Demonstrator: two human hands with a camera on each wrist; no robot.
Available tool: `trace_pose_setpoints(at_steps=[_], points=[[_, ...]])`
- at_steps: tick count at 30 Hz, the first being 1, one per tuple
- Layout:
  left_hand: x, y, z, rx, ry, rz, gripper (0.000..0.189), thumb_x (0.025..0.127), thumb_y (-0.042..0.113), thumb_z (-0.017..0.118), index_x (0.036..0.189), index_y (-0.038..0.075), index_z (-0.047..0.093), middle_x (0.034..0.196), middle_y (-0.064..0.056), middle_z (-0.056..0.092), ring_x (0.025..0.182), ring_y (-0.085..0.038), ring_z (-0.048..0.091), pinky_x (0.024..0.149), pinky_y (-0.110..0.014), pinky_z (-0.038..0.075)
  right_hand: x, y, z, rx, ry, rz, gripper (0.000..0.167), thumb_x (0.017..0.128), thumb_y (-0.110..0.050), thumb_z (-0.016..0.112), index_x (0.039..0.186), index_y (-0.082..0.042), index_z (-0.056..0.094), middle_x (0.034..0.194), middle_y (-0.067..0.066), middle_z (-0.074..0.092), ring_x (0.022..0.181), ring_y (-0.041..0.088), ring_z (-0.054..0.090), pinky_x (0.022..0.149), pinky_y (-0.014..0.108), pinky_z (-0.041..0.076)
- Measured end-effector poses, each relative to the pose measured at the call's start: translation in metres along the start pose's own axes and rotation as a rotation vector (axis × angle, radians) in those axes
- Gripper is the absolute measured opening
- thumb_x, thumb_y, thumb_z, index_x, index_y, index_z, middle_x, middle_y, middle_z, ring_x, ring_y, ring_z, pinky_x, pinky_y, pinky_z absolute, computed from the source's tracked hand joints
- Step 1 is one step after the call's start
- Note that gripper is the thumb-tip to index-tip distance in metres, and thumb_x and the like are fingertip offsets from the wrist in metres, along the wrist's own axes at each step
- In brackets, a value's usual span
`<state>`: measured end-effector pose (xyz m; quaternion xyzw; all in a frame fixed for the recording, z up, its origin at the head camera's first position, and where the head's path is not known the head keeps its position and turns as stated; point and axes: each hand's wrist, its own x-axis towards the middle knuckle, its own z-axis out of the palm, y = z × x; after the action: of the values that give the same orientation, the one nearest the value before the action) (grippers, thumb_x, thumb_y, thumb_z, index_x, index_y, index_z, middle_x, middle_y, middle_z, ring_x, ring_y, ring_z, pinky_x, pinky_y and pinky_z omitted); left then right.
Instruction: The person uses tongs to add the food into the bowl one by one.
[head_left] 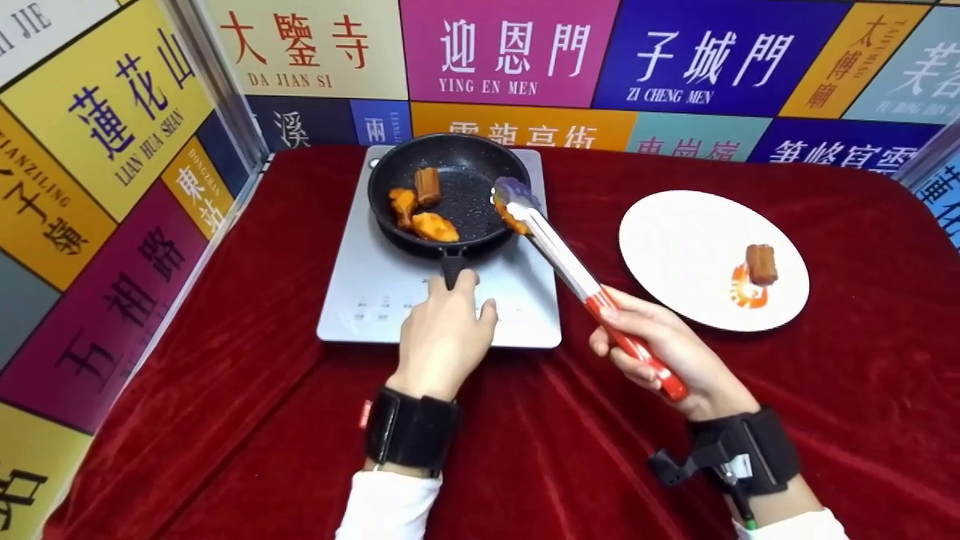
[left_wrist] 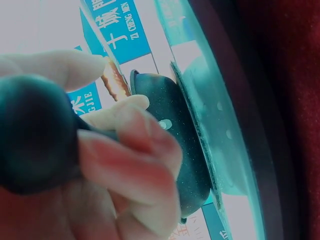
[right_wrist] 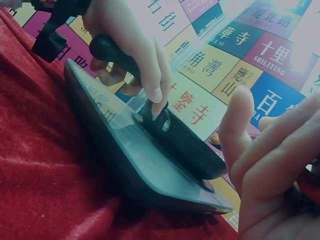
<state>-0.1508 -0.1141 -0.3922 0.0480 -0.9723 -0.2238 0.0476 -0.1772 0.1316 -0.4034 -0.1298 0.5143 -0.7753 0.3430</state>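
My left hand (head_left: pixel 442 330) grips the black handle (head_left: pixel 454 268) of a frying pan (head_left: pixel 480 165). In the pan's left half lie a brown block of food (head_left: pixel 427 186), an orange drumstick-like piece (head_left: pixel 403 206) and a yellow-orange piece (head_left: pixel 435 226). My right hand (head_left: pixel 667 352) holds tongs (head_left: pixel 559 251) by their red handles. Over the pan's right rim, the tong tips are around an orange piece of food (head_left: pixel 510 217), partly hidden. The left wrist view shows my curled left fingers (left_wrist: pixel 135 175) around the handle. In the right wrist view, my right hand (right_wrist: pixel 280 165) mostly covers the tongs.
The pan stands on a silver induction cooker (head_left: pixel 517 319). To the right, a white oval plate (head_left: pixel 667 247) bears a brown block (head_left: pixel 762 264) and an orange-and-white shrimp-like piece (head_left: pixel 746 289). Dark red cloth (head_left: pixel 562 435) covers the table. Panels with lettering (head_left: pixel 510 52) stand behind and left.
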Motion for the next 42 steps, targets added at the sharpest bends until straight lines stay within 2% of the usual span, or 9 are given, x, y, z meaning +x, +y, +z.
trace_pose_setpoints(at_steps=[9,14,19,26,30,35,42], points=[[-0.001,-0.001,0.000,-0.006,-0.004,0.001,0.040,0.089,0.039,0.045,0.122,0.016,0.048,0.109,-0.016,0.049,0.067,-0.029,0.056,0.056,-0.039,0.045,0.012,0.001,0.004,-0.005,0.005,0.016,0.041,0.096,-0.013,0.038,0.135,-0.006,0.028,0.076,0.012,0.057,0.037,0.006,0.038,0.029,0.017,0.026],[0.000,0.000,0.000,-0.012,0.001,0.001,0.039,0.089,0.038,0.046,0.121,0.017,0.049,0.109,-0.015,0.049,0.067,-0.029,0.056,0.056,-0.039,0.045,0.022,-0.002,0.008,-0.044,0.054,0.036,0.046,0.095,-0.016,0.042,0.139,-0.016,0.030,0.078,0.014,0.059,0.037,0.006,0.038,0.030,0.017,0.028],[0.000,0.001,0.000,-0.003,0.005,0.002,0.039,0.089,0.039,0.045,0.121,0.017,0.049,0.109,-0.015,0.049,0.067,-0.029,0.056,0.056,-0.039,0.045,0.033,-0.007,0.012,-0.116,0.102,0.044,0.045,0.093,-0.020,0.047,0.137,-0.019,0.034,0.077,0.014,0.058,0.037,0.007,0.037,0.031,0.018,0.028],[0.001,0.004,-0.001,0.003,0.002,0.010,0.039,0.089,0.038,0.046,0.121,0.016,0.049,0.108,-0.015,0.049,0.068,-0.029,0.056,0.057,-0.040,0.045,0.042,-0.011,0.014,-0.160,0.111,0.042,0.044,0.092,-0.022,0.048,0.135,-0.020,0.037,0.079,0.012,0.059,0.038,0.009,0.036,0.032,0.018,0.028],[0.002,0.004,-0.001,0.004,0.013,0.018,0.038,0.088,0.038,0.047,0.119,0.015,0.049,0.106,-0.015,0.049,0.067,-0.030,0.056,0.056,-0.041,0.045,0.046,-0.011,0.015,-0.180,0.145,0.040,0.044,0.091,-0.022,0.051,0.134,-0.021,0.040,0.083,0.011,0.057,0.038,0.008,0.038,0.031,0.018,0.028],[0.002,0.002,-0.001,0.008,0.020,0.016,0.037,0.088,0.037,0.046,0.118,0.016,0.049,0.105,-0.015,0.049,0.067,-0.031,0.056,0.056,-0.042,0.044,0.055,-0.009,0.018,-0.213,0.172,0.011,0.044,0.090,-0.019,0.052,0.133,-0.020,0.041,0.074,0.009,0.050,0.042,0.010,0.042,0.031,0.018,0.031],[0.001,0.001,0.000,0.007,0.015,0.016,0.037,0.089,0.038,0.047,0.118,0.015,0.049,0.105,-0.016,0.049,0.066,-0.029,0.055,0.054,-0.040,0.044,0.064,-0.010,0.020,-0.359,0.198,-0.033,0.044,0.091,-0.023,0.051,0.133,-0.018,0.041,0.071,0.011,0.053,0.048,0.014,0.048,0.034,0.020,0.036]])
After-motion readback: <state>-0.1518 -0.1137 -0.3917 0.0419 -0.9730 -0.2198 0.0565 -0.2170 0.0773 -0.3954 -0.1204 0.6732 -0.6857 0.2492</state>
